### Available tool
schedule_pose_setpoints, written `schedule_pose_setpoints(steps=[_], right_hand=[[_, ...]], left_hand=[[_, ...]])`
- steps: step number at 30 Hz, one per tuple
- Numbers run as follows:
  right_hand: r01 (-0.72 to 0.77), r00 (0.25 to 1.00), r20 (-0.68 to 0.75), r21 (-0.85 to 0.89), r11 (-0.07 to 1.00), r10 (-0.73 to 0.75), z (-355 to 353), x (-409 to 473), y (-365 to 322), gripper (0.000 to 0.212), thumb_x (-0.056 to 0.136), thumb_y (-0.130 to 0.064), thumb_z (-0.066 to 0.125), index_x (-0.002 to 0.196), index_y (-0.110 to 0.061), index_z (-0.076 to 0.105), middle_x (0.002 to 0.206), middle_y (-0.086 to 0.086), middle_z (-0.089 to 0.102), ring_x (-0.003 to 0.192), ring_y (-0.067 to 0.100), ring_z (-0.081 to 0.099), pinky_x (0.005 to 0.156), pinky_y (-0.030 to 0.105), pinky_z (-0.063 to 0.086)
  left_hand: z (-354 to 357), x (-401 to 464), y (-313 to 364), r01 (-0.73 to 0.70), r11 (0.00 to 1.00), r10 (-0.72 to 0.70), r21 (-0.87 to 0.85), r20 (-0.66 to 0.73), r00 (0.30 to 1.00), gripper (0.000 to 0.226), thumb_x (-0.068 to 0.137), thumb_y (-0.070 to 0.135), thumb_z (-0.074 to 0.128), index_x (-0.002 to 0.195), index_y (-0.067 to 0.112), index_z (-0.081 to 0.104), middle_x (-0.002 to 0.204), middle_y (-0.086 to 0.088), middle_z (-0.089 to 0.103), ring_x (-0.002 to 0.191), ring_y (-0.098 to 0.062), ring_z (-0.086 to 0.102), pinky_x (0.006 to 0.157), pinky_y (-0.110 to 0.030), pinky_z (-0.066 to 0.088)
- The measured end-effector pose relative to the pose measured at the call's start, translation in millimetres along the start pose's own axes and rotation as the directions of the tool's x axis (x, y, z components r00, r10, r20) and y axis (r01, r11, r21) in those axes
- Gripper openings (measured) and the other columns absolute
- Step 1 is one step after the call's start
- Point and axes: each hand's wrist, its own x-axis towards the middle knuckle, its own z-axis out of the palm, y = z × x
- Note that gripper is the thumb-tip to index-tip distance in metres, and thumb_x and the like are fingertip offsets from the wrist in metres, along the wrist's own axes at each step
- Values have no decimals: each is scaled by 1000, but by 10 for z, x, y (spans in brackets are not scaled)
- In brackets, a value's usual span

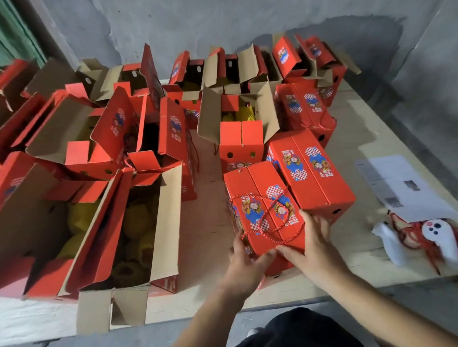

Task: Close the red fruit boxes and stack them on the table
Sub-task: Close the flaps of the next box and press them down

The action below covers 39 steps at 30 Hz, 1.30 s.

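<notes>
Pale wooden table (352, 257), red fruit boxes (310, 172), papers (399, 184), red cords (419, 233)

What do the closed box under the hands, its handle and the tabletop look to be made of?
Closed box: likely corrugated cardboard, printed red outside; open boxes beside it show raw brown flap insides. Handle: seemingly twisted red cord. Tabletop: probably unfinished plywood, pale with faint grain.
</notes>
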Motion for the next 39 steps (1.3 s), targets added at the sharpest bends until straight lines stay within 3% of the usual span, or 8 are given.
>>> schedule_pose_setpoints(steps=[3,12,20,25,28,32,35,39], right_hand=[[-69,997,-36,127,990,74,2,55,24,115,76,-47,87,160,-28,11,155,2,25,137,13,33,92,36,49],[-70,983,179,137,988,45,-250,5,217,105,83,-54,74,153,-55,-5,154,-20,36,125,3,52,97,29,45],[319,884,-217,-365,874,-413,-222,-37,174,18,79,-30,76,88,-24,63,116,-2,54,105,27,50,86,41,45],[270,963,-54,161,949,-265,-400,-43,-184,7,86,-25,64,82,-30,68,88,-11,70,94,18,68,82,44,51],[166,874,309,535,828,-375,-484,-96,-496,25,87,-23,60,109,-33,69,106,-11,72,108,8,68,86,30,55],[47,972,117,757,652,-206,-577,-131,-698,9,86,-35,66,79,-33,72,72,-9,66,72,7,62,68,20,48],[-3,985,104,804,595,-135,-814,-26,-740,33,83,-45,66,63,-21,57,63,1,49,66,16,53,75,33,42],[22,993,43,850,526,-111,-1144,96,-933,35,85,-36,65,68,-12,45,62,-1,47,73,28,46,85,56,36]], left_hand=[[24,79,-40,1,994,1,105,-21,1000,105,77,56,81,160,37,19,144,1,37,138,-15,42,118,-43,41],[-72,144,-72,-203,969,206,140,-3,979,48,92,64,55,91,16,59,71,10,69,66,-6,63,66,-22,49],[81,-165,-55,-488,710,305,507,403,863,49,101,57,53,79,16,68,61,16,57,59,1,53,63,-31,48],[181,-247,639,-559,825,553,87,85,829,51,101,53,53,75,9,47,70,6,44,68,-10,41,62,-43,35],[226,-267,1050,-684,680,652,266,208,729,45,106,52,47,77,19,57,75,10,57,73,-12,58,68,-37,46],[117,-200,1135,-745,409,778,527,224,586,47,110,50,41,75,23,57,74,10,57,75,-13,55,73,-40,45],[-10,-146,809,-692,606,770,393,-73,634,28,106,48,49,94,28,66,90,8,65,88,-18,64,79,-41,51],[53,-177,260,-277,959,272,58,-460,845,55,85,58,58,134,34,60,132,4,61,123,-8,54,111,-44,43]])
